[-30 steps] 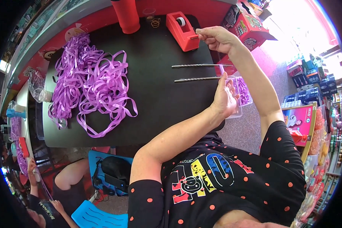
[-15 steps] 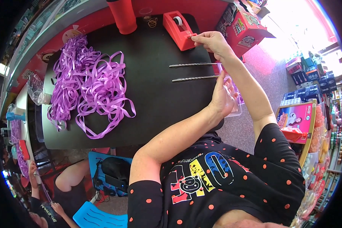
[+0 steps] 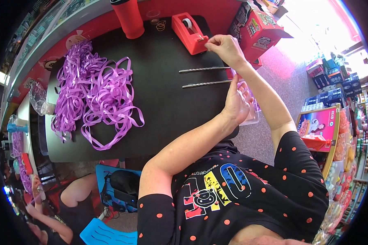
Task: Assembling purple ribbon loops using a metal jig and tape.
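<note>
My right hand (image 3: pixel 227 50) is closed in a pinch just right of the red tape dispenser's (image 3: pixel 190 34) cutting end. Anything between those fingertips is too small to make out. My left hand (image 3: pixel 238 102) is at the table's right edge with its fingers curled. Its thumb is at the right end of the nearer twisted metal rod (image 3: pixel 206 84). A second twisted rod (image 3: pixel 202 70) lies parallel, farther off. A bit of purple shows between the rods' right ends. What my left fingers grip is hidden. Below that hand sits a clear plastic container (image 3: pixel 252 118).
Loose purple ribbon (image 3: pixel 110 94) is heaped on the left of the black table (image 3: pixel 159 118). A red tumbler (image 3: pixel 129 20) and rubber bands (image 3: pixel 161 26) stand at the far edge. A red carton (image 3: pixel 257 34) is beyond the right corner. Another person (image 3: pixel 49 220) sits at lower left.
My right hand has come slightly away from the dispenser's cutting end. My left hand stays by the rods. The other person's arms have shifted.
</note>
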